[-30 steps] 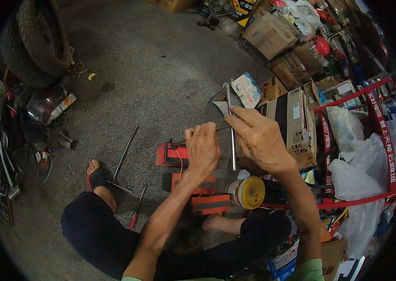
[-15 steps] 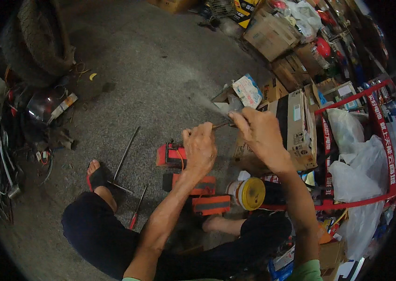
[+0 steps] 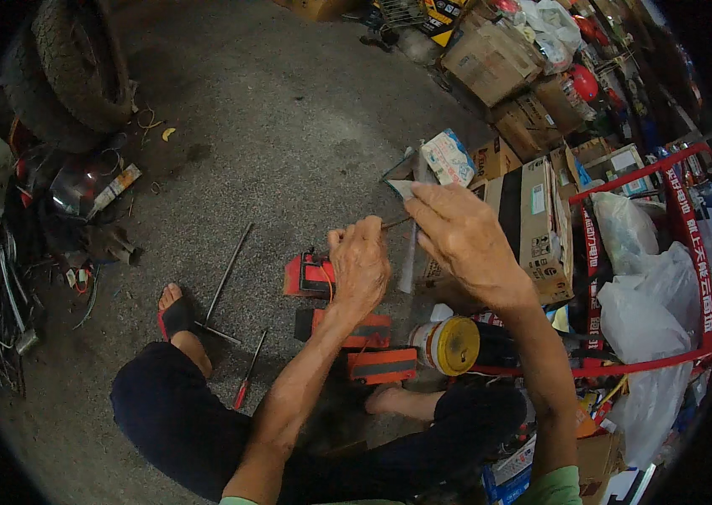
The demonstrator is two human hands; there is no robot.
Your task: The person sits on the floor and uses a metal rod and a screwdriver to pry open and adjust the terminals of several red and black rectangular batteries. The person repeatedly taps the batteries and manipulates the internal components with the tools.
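Note:
Both of my hands are raised over the floor, close together at the middle of the view. My left hand (image 3: 360,268) is closed round a thin, dark brownish rod (image 3: 395,222), whose end sticks out toward the right. At the other end of this rod, my right hand (image 3: 467,244) has its fingers bent together, back of the hand upward; its fingertips are partly hidden. A pale, see-through streak (image 3: 408,261), smeared by motion, runs up and down beside the right fingers; its kind cannot be made out. Below lie a red-and-black block (image 3: 309,276) and orange blocks with grey bands (image 3: 383,367).
A white tub with a yellow lid (image 3: 457,346) stands by my right foot. Near my left foot lie a T-handled metal bar (image 3: 228,273) and a red-handled screwdriver (image 3: 241,394). Cardboard boxes (image 3: 545,227) and a red frame (image 3: 625,368) crowd the right; tyres (image 3: 78,76) stand at left.
My right hand has turned and come slightly lower, its back now more toward view. The blurred streak now hangs below the fingers as well. My left hand has barely moved.

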